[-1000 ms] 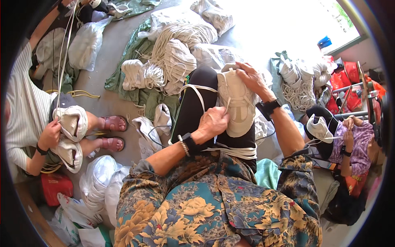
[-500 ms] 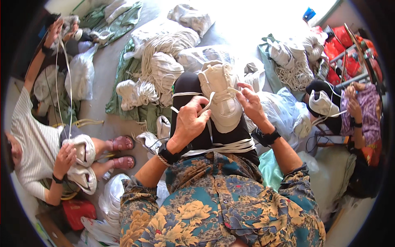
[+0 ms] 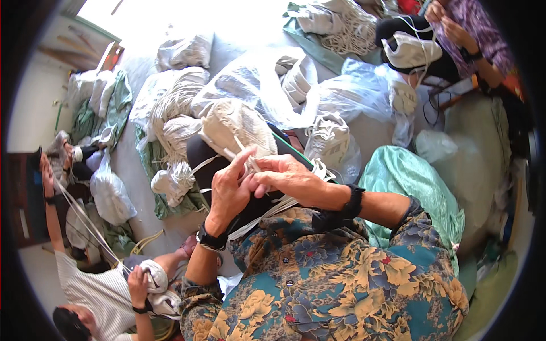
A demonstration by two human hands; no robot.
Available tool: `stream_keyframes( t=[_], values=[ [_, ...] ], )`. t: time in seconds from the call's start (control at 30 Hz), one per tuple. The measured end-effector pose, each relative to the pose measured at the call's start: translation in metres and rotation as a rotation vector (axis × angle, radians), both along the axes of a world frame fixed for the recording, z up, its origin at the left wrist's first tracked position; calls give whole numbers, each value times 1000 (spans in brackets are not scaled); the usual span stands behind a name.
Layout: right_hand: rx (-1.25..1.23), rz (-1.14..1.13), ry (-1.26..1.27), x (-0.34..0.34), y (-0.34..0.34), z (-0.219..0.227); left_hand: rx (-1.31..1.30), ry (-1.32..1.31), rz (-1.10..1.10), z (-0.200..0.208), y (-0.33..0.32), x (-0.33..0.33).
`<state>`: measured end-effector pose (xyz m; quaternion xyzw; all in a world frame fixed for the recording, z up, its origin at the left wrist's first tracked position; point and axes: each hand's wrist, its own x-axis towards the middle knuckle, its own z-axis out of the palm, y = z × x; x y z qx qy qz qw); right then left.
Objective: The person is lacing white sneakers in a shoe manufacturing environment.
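A beige sneaker (image 3: pixel 242 122) lies across my dark-trousered knees. Both hands meet just in front of it. My left hand (image 3: pixel 228 187) is closed, its thumb and forefinger pinching a white shoelace (image 3: pixel 230 153). From the right, my right hand (image 3: pixel 293 181) pinches lace too, its fingertips touching the left hand's. The lace between the fingers is partly covered, and so is the shoe's near part. More loose laces (image 3: pixel 267 211) lie across my lap.
Beyond my knees are a lace bundle (image 3: pixel 177 96), clear plastic bags (image 3: pixel 233 82) and another sneaker (image 3: pixel 331 136). A green sack (image 3: pixel 409 187) sits at my right. At lower left a co-worker (image 3: pixel 94 278) stretches long laces; at upper right another (image 3: pixel 469 34) has a white shoe (image 3: pixel 412 51).
The view has turned to the right. My hands, formerly apart on either side of the shoe, have come together in front of it. The shoe now sits more tilted.
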<state>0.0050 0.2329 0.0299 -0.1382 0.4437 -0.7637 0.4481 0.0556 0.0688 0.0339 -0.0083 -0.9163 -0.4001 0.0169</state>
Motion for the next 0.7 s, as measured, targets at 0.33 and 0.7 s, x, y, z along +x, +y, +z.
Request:
stream_keyframes(
  t=[0.33,0.7],
  values=[
    [302,-417,1227,10,0,-45,-144,5,75,-8,0,5],
    [-160,334,603,16,47,17,58,-21,218,21,-9,33]
  ],
)
